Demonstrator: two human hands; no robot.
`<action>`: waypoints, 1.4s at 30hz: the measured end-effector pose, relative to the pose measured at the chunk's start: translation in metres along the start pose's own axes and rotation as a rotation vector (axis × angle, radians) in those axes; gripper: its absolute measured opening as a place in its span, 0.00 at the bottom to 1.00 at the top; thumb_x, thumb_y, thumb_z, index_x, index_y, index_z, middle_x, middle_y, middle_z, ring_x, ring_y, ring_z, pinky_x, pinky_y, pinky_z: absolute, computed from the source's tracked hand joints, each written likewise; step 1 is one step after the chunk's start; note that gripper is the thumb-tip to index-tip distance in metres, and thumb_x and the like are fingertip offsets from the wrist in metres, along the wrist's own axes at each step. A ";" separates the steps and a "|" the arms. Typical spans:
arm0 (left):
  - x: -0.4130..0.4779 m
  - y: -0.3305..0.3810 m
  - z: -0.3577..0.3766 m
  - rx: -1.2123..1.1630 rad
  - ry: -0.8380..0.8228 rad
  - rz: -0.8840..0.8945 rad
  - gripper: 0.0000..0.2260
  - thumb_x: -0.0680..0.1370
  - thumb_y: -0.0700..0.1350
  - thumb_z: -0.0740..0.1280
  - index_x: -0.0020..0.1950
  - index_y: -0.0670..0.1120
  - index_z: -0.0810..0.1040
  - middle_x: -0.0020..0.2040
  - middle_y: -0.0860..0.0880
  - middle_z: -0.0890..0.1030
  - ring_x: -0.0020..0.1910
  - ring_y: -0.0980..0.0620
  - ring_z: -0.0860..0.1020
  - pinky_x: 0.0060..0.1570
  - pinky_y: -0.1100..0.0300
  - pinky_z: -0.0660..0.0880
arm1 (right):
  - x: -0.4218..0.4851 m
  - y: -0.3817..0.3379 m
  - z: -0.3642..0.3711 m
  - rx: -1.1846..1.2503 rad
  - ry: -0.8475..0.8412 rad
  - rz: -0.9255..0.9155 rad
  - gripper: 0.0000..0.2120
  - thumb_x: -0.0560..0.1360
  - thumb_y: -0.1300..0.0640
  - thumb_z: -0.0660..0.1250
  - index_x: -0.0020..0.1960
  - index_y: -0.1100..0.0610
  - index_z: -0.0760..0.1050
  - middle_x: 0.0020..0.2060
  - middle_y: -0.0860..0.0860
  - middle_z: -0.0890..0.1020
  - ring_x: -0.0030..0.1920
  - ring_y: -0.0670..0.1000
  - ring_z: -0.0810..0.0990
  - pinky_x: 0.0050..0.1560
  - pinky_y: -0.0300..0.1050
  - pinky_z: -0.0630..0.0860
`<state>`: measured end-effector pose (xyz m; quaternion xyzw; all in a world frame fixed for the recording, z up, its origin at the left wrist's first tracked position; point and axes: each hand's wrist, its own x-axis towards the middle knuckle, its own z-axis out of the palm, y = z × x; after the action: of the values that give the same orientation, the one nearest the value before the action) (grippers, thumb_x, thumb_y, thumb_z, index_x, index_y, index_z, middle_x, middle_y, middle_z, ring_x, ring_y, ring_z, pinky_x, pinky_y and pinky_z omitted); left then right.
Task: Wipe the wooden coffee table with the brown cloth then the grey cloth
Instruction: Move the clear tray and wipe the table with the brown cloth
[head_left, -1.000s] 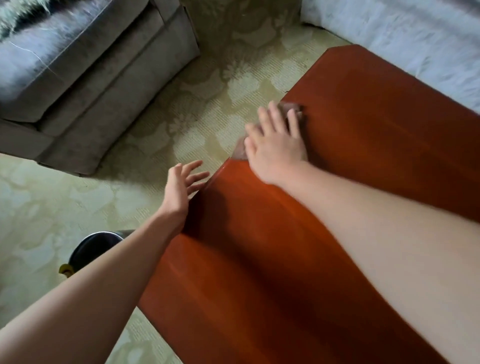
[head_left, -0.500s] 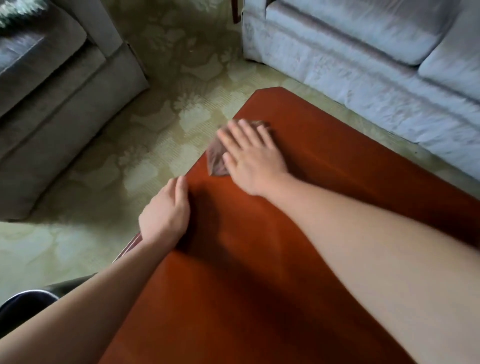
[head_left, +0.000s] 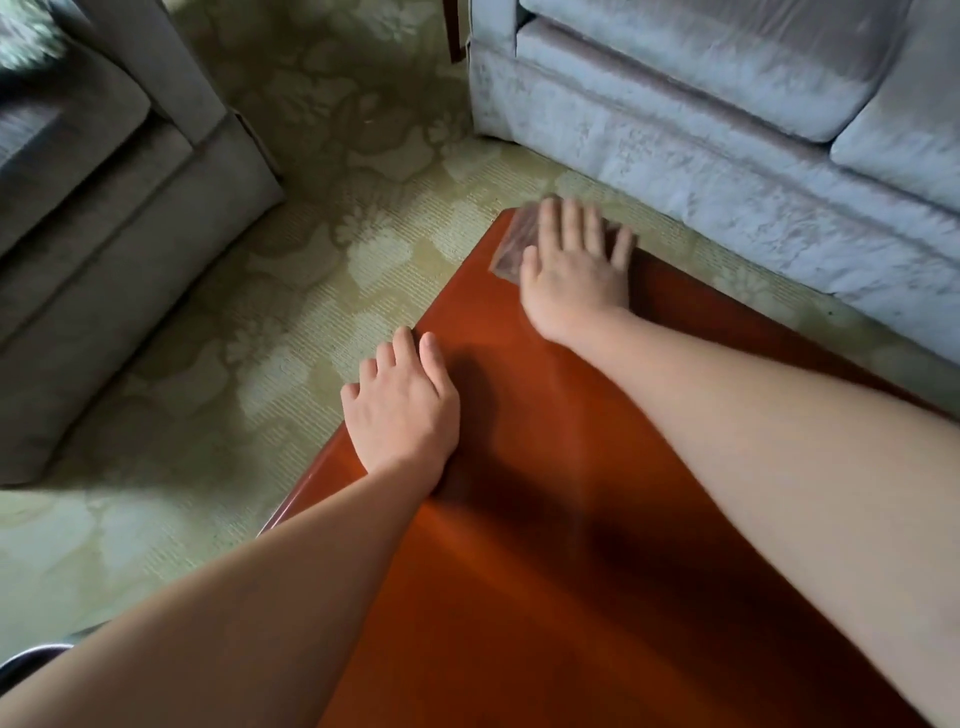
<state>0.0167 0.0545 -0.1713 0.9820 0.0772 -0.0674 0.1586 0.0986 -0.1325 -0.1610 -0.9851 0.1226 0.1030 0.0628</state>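
Head view: one brown cloth (head_left: 511, 244) on one bench (head_left: 519, 571); right hand (head_left: 571, 275), fingers straight, presses it at the far corner; left hand (head_left: 402, 410) rests flat, released, on the edge.

Pale sofa (head_left: 727, 171) crowds the table's (head_left: 519, 571) far corner.

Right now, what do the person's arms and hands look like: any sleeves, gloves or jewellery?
The left hand and right hand are bare: no gloves, rings, watch or bracelet visible. Both forearms are uncovered to the frame edge, so no sleeve shows. The right fingers are motion-blurred.
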 end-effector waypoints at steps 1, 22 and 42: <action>0.000 0.000 0.000 -0.004 -0.002 -0.003 0.24 0.86 0.56 0.43 0.72 0.50 0.70 0.67 0.48 0.79 0.66 0.42 0.75 0.64 0.44 0.68 | -0.006 -0.016 0.004 -0.023 0.021 -0.080 0.30 0.86 0.45 0.42 0.86 0.53 0.45 0.85 0.53 0.47 0.85 0.56 0.44 0.80 0.69 0.41; 0.000 -0.003 0.003 0.007 0.061 0.033 0.25 0.86 0.55 0.45 0.76 0.48 0.69 0.72 0.41 0.76 0.70 0.36 0.73 0.70 0.37 0.64 | -0.129 0.157 0.019 0.101 0.057 0.258 0.30 0.86 0.42 0.43 0.86 0.49 0.44 0.85 0.49 0.46 0.85 0.50 0.43 0.83 0.59 0.42; -0.002 -0.003 0.002 -0.021 0.073 0.057 0.25 0.85 0.58 0.43 0.72 0.48 0.69 0.70 0.41 0.77 0.69 0.37 0.73 0.69 0.38 0.65 | -0.147 0.028 0.040 0.022 0.029 -0.031 0.31 0.86 0.43 0.44 0.86 0.51 0.43 0.85 0.48 0.44 0.84 0.51 0.41 0.82 0.61 0.40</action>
<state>0.0143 0.0560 -0.1740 0.9839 0.0554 -0.0260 0.1677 -0.0557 -0.1202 -0.1707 -0.9875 0.1094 0.0863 0.0733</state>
